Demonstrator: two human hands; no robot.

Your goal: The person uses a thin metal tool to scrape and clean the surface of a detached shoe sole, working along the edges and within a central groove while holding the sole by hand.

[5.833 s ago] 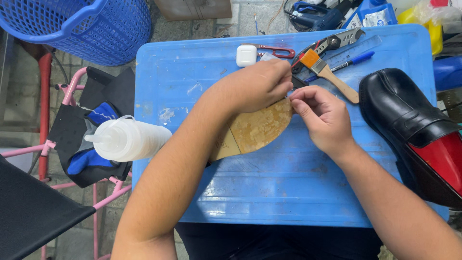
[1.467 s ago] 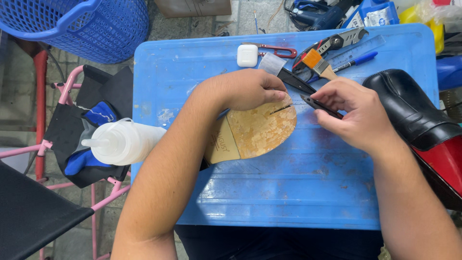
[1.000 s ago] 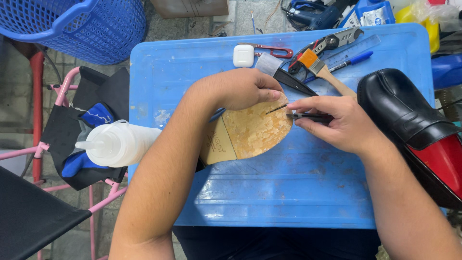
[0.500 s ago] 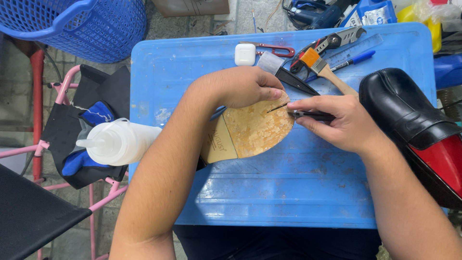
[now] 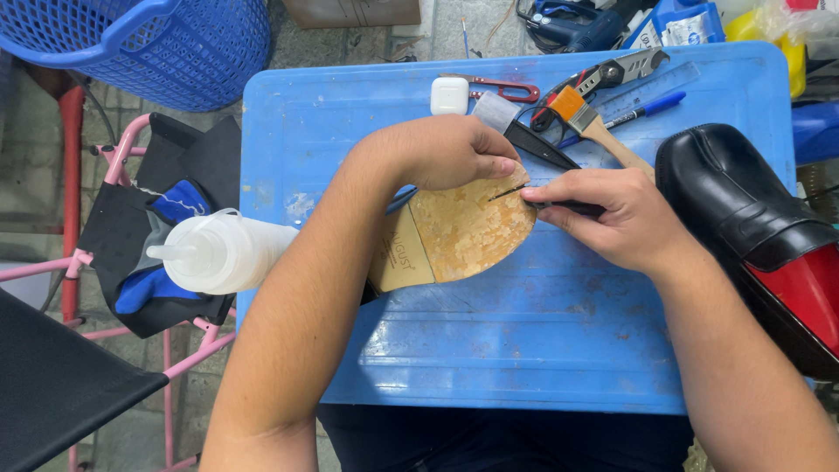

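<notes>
Item: tan insole (image 5: pixel 468 232), flat on the blue table top (image 5: pixel 524 350), near its middle. My left hand (image 5: pixel 441 153) is curled shut, pressing down on the insole's upper edge. My right hand (image 5: pixel 612 214) is closed around a thin black-handled tool (image 5: pixel 568 206), tip touching the insole's right edge.

Risks, as I judge them: the tip sits just beside my left fingertips, so a slip could nick them; light holding pressure could let the insole skid; the black shoe (image 5: pixel 743 227) is close to my right wrist and could get knocked.

Not readable: the tool's tip, too small to identify; the insole's left part, under my forearm; the shoe's rear, cut off by the frame.
</notes>
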